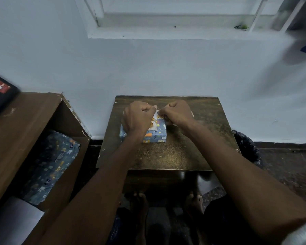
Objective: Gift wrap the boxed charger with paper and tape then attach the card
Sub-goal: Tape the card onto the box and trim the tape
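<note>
While both hands met over its far edge, the box (155, 134) — already covered in blue cartoon-print paper — sat flat on the small dark counter (175, 154), toward the back and a little left of centre. A pale card (153, 123) lay on its top face, partly hidden by the left wrist. The left hand (137, 116) was curled into a loose fist, its fingertips pinched together at the card's far end; the right hand (177, 113) was curled the same way, thumb and fingers pressed down at the same spot. Whether a strip of tape lay under those fingertips could not be told — it was too small and blurred.

By the look of it, the wrapping itself was finished and the last step, fixing the card, was in hand. The next move would likely call for smoothing the fastening flat and checking that the card held.

The box's long axis ran left to right across the counter, its near side wall facing the person; the card appeared to run the other way, from near to far. Spare sheets of the same paper (49, 165) lay in the open wooden cabinet (25, 112) to the left.
</note>
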### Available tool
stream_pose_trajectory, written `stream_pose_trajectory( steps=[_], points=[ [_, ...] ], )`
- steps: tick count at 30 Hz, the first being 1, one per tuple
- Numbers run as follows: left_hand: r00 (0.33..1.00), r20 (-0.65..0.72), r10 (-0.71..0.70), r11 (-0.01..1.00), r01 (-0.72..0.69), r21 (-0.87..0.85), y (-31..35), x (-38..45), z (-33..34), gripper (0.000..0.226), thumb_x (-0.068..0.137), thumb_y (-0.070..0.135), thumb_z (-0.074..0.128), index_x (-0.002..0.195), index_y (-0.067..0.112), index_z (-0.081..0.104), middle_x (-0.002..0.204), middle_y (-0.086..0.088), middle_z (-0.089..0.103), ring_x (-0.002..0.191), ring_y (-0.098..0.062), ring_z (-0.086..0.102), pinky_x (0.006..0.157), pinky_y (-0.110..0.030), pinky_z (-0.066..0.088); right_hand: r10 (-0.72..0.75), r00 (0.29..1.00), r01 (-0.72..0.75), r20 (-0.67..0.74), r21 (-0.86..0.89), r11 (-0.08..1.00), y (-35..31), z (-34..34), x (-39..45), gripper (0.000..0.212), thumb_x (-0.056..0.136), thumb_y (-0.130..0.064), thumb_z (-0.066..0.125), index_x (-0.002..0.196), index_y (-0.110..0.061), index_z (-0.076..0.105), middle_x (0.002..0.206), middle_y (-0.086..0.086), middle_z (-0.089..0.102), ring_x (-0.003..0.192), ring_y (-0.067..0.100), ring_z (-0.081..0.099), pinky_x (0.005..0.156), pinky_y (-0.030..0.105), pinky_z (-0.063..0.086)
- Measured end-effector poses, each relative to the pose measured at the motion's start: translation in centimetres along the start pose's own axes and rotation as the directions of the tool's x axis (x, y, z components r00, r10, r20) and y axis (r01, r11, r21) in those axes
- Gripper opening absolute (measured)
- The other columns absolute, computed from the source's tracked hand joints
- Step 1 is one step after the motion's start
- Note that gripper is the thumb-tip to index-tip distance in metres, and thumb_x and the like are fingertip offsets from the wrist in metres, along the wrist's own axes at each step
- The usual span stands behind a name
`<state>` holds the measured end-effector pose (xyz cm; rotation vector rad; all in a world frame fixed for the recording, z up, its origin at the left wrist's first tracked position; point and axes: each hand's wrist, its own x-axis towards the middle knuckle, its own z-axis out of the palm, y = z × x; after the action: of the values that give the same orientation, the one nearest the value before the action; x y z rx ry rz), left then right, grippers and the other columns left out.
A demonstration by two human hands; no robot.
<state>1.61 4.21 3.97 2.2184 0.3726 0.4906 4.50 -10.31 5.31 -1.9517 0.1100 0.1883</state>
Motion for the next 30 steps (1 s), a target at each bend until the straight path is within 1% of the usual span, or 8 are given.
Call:
stream_pose_trajectory(
  steps=[4,7,12,15,18,21,26,30],
  points=[
    [0.999,-0.025,0.043,0.999,-0.042,0.019,0.0,-0.5,0.1,0.021,0.093,0.04,0.079,0.089,0.022,0.086,0.09,0.004,0.08,0.088,-0.015,0.071,0.072,-0.032,0.05,0.048,0.999,-0.048,0.01,0.018,0.999,-0.6,0.2,0.0,0.023,0.078,-0.015,0.076,0.075,0.008,0.071,0.073,0.019,0.074,0.066,0.03,0.072,0.059,0.036,0.054],
    [0.994,-0.061,0.087,0.995,-0.084,0.056,-0.2,-0.6,0.3,0.017,0.094,0.04,0.079,0.093,0.024,0.087,0.099,0.005,0.081,0.096,-0.017,0.072,0.071,-0.028,0.043,0.066,0.998,-0.067,0.019,0.021,0.998,-1.0,0.4,0.1,0.013,0.073,-0.012,0.074,0.067,-0.003,0.067,0.063,0.013,0.064,0.058,0.022,0.061,0.056,0.034,0.049],
    [0.987,-0.065,0.144,0.976,-0.131,0.171,-0.5,-0.6,0.7,0.015,0.093,0.04,0.078,0.096,0.028,0.087,0.111,0.005,0.081,0.106,-0.019,0.072,0.072,-0.027,0.04,0.089,0.996,-0.089,0.011,0.001,0.996,-1.5,0.5,0.2,0.014,0.071,-0.014,0.076,0.063,-0.007,0.067,0.06,0.006,0.064,0.056,0.019,0.062,0.055,0.033,0.052],
    [0.988,-0.062,0.139,0.971,-0.124,0.202,-0.6,-0.4,0.9,0.017,0.092,0.041,0.078,0.099,0.028,0.087,0.121,0.005,0.079,0.117,-0.019,0.07,0.077,-0.026,0.043,0.111,0.994,-0.111,-0.011,0.02,0.994,-1.5,0.8,0.4,0.021,0.062,-0.015,0.078,0.065,0.004,0.07,0.061,0.01,0.067,0.054,0.023,0.061,0.055,0.036,0.051],
    [0.992,-0.059,0.113,0.978,-0.101,0.182,-0.6,-0.1,0.8,0.02,0.091,0.038,0.081,0.104,0.023,0.086,0.125,-0.001,0.078,0.122,-0.021,0.068,0.085,-0.03,0.049,0.138,0.989,-0.137,-0.052,0.012,0.99,-1.4,0.9,0.5,0.024,0.058,-0.019,0.084,0.065,0.001,0.073,0.067,0.015,0.074,0.05,0.025,0.063,0.055,0.039,0.051],
    [0.999,-0.021,0.036,0.994,-0.034,0.104,-0.9,0.6,0.5,0.031,0.088,0.041,0.085,0.108,0.018,0.085,0.116,-0.003,0.08,0.113,-0.022,0.072,0.09,-0.036,0.058,0.193,0.98,-0.193,-0.043,0.007,0.981,-1.2,0.5,0.6,0.023,0.072,-0.011,0.089,0.067,-0.004,0.068,0.072,0.018,0.076,0.054,0.025,0.065,0.06,0.038,0.054],
    [0.998,-0.01,-0.056,0.997,0.056,0.051,-0.8,1.2,0.5,0.018,0.091,0.035,0.083,0.096,0.018,0.085,0.099,0.002,0.081,0.092,-0.018,0.074,0.071,-0.027,0.048,0.279,0.959,-0.283,0.05,0.143,0.948,-1.5,0.1,0.8,0.008,0.085,0.006,0.074,0.081,0.002,0.068,0.078,0.014,0.068,0.066,0.025,0.067,0.076,0.039,0.064],
    [0.997,-0.068,-0.043,0.996,0.048,0.082,-0.6,0.8,0.6,0.016,0.1,0.019,0.069,0.096,0.015,0.084,0.099,0.0,0.081,0.095,-0.02,0.073,0.072,-0.024,0.039,0.172,0.985,-0.172,-0.007,-0.005,0.985,-0.7,0.3,0.7,0.021,0.085,-0.017,0.082,0.072,-0.006,0.07,0.064,0.008,0.072,0.052,0.017,0.066,0.074,0.041,0.064]
  ],
)
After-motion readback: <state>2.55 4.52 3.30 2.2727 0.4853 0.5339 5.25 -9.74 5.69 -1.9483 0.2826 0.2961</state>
